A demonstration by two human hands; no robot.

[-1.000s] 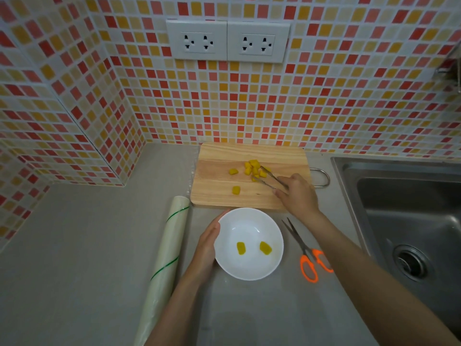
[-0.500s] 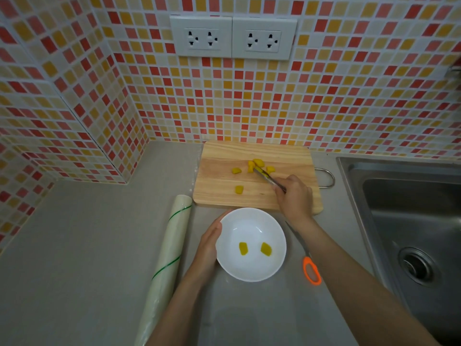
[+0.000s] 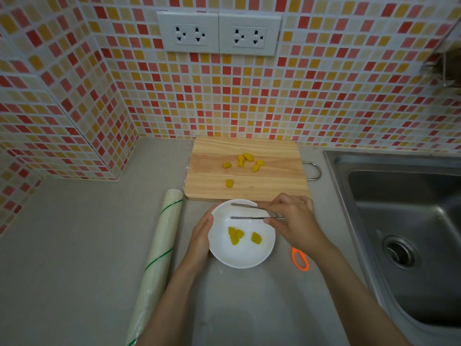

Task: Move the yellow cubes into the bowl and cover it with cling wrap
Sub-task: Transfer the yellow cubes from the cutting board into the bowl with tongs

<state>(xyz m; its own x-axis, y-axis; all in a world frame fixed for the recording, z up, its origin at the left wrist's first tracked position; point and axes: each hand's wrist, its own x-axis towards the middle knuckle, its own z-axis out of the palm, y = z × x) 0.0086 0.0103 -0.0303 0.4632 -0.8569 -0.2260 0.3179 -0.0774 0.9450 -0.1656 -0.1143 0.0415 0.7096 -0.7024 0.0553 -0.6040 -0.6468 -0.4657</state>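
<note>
A white bowl (image 3: 245,258) stands on the grey counter in front of a wooden cutting board (image 3: 274,181). Three yellow cubes (image 3: 235,236) lie in the bowl. Several more yellow cubes (image 3: 245,161) are scattered on the board. My left hand (image 3: 200,237) rests against the bowl's left rim, holding it. My right hand (image 3: 293,219) holds metal tongs (image 3: 245,211) over the bowl's far side, their tips apart with nothing between them. A roll of cling wrap (image 3: 158,260) lies to the left of the bowl.
Scissors with orange handles (image 3: 300,259) lie right of the bowl, partly hidden by my right forearm. A steel sink (image 3: 404,221) fills the right side. Tiled walls close off the back and left; two wall sockets (image 3: 219,33) sit above.
My right hand has brought the tongs back from the cutting board to above the bowl. The bowl now holds three cubes instead of two. The tongs' tips have come apart.
</note>
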